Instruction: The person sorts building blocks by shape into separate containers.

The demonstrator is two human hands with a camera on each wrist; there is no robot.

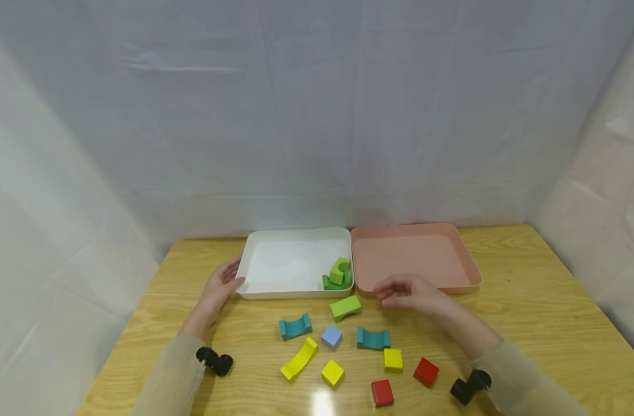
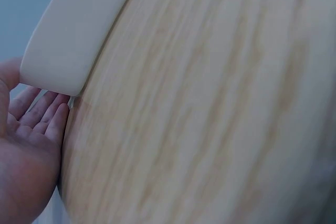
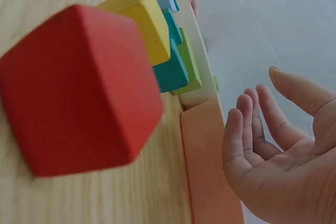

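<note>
My left hand [image 1: 219,290] is at the left side of a white tray [image 1: 280,293], thumb at the rim near its front corner. In the left wrist view its fingers [image 2: 44,111] extend straight beside the tray's corner. My right hand [image 1: 413,296] hovers at the front rim of a pink tray [image 1: 426,254], fingers loosely curved and holding nothing. Several green blocks [image 1: 339,271] are piled in the white tray's front right corner. On the table, a light green arch block [image 1: 345,308] lies just in front of that tray, left of my right hand.
Toward the front lie two teal curved blocks [image 1: 295,327], a lavender cube [image 1: 331,337], a yellow curved block [image 1: 299,359], two yellow cubes [image 1: 332,373] and two red cubes [image 1: 426,372]. The trays stand side by side at the back of the wooden table [image 1: 525,300], before a pale curtain [image 1: 317,115].
</note>
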